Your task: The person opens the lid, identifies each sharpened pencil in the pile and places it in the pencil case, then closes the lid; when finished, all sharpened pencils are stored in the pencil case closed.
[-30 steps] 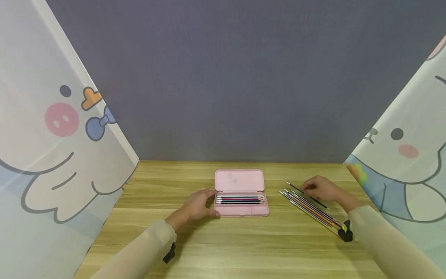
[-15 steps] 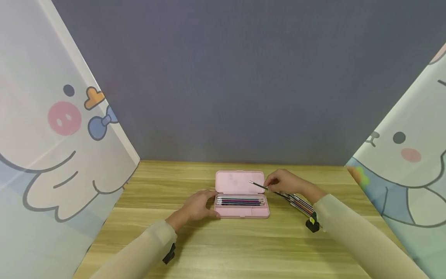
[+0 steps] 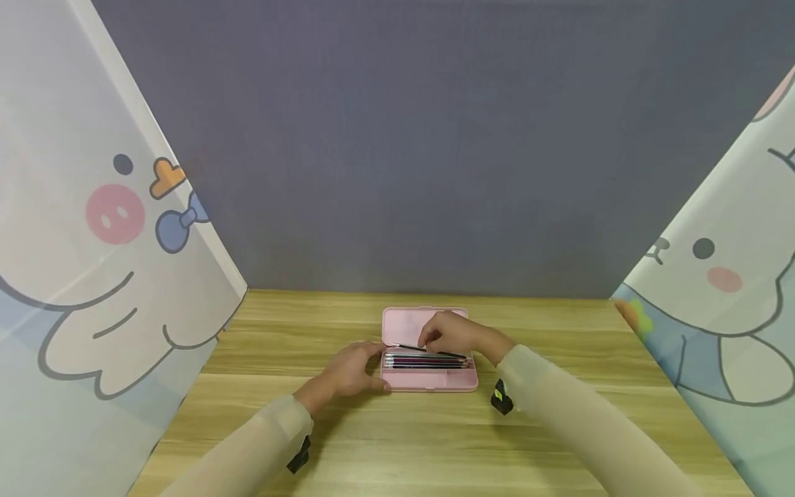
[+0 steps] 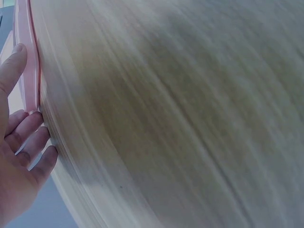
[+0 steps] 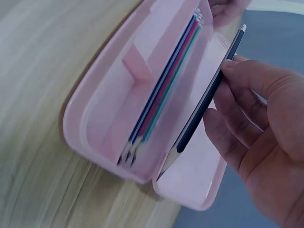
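Note:
A pink pencil case (image 3: 413, 379) lies on the table with its lid (image 3: 397, 323) folded back. My left hand (image 3: 348, 369) holds the case's left end, thumb at the front corner and fingers toward the hinge; the left wrist view shows the thumb (image 4: 14, 66) along the pink wall. My right hand (image 3: 456, 333) pinches a black pencil (image 5: 204, 102) between thumb and fingers, over the case by the hinge. Its sharpened tip points right, its white end left. Several pencils (image 5: 164, 88), blue, red and green, lie side by side in the long rear compartment.
The front of the case has a divider (image 5: 138, 64). A wooden table (image 3: 397, 442) lies beneath, backed by a grey panel (image 3: 397, 152). Cartoon-printed panels stand at left (image 3: 56, 262) and right (image 3: 739, 304). The right sleeve (image 3: 571, 407) covers where loose pencils lay earlier.
My right hand has picked up the black pencil beside the loose pencils and carried it left, over the case. My left hand has stayed at the case's left end.

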Demonstrator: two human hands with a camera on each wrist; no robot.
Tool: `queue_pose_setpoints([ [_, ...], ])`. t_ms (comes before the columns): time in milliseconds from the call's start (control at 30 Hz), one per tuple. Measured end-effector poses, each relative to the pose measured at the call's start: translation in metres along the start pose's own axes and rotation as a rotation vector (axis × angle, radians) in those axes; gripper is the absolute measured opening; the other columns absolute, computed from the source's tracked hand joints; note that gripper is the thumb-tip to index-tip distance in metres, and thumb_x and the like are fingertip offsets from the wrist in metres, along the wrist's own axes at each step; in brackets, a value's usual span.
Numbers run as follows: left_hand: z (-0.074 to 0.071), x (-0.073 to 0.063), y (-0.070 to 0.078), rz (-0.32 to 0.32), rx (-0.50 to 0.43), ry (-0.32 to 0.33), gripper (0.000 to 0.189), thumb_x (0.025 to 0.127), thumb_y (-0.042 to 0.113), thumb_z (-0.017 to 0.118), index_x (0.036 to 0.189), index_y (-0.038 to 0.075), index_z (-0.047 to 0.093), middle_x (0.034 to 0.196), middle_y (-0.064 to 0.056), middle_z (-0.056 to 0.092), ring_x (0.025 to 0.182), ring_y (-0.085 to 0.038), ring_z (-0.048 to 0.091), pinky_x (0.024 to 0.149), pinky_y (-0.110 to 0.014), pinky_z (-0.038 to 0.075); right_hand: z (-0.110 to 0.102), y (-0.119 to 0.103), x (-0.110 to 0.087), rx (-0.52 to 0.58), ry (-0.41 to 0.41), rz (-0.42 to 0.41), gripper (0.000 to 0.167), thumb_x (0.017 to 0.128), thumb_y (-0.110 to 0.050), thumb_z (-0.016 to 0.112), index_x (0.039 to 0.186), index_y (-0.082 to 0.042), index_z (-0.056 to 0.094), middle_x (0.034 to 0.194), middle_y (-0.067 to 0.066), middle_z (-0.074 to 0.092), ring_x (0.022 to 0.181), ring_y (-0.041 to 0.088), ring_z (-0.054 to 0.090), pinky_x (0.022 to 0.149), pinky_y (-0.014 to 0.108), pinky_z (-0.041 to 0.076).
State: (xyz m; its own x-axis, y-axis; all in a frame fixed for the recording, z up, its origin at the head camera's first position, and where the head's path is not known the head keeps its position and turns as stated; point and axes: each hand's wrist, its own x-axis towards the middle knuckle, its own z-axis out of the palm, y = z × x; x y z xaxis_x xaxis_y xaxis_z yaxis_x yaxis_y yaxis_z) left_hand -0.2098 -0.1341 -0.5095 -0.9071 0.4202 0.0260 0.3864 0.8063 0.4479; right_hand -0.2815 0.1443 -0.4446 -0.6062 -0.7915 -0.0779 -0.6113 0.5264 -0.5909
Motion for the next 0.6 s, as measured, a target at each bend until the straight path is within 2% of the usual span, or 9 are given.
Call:
queue_pose_setpoints([
  [233,-0.001,0.0,-0.001,-0.002,-0.008,-0.009,0.087,0.075,0.056,0.086,0.145,0.012,0.058,0.144,-0.008,0.061,0.136,-0.033,0.055,0.113,-0.052,0.045,0.015,-0.007,0.015,-0.051,-0.034,0.041,0.017,0.091,-0.001,0.072,0.101,-0.012,0.082,0.096,-0.003,0.078,0.085,0.004,0.068,0.077,0.025,0.058],
  [367,-0.001,0.0,0.0,0.0,-0.009,-0.011,0.087,0.076,0.056,0.086,0.145,0.011,0.057,0.146,-0.008,0.061,0.136,-0.034,0.054,0.113,-0.052,0.045,0.022,-0.007,0.015,-0.09,-0.052,0.039,0.017,0.09,0.001,0.073,0.098,-0.011,0.082,0.093,-0.001,0.078,0.081,0.004,0.065,0.075,0.025,0.057],
  [600,-0.002,-0.001,0.0,0.005,-0.02,0.001,0.087,0.075,0.055,0.087,0.145,0.011,0.058,0.145,-0.009,0.061,0.135,-0.035,0.055,0.113,-0.053,0.045,0.032,0.001,0.013,-0.129,-0.045,0.049,0.016,0.088,0.001,0.074,0.093,-0.012,0.081,0.086,-0.007,0.076,0.075,0.001,0.061,0.072,0.022,0.054],
])
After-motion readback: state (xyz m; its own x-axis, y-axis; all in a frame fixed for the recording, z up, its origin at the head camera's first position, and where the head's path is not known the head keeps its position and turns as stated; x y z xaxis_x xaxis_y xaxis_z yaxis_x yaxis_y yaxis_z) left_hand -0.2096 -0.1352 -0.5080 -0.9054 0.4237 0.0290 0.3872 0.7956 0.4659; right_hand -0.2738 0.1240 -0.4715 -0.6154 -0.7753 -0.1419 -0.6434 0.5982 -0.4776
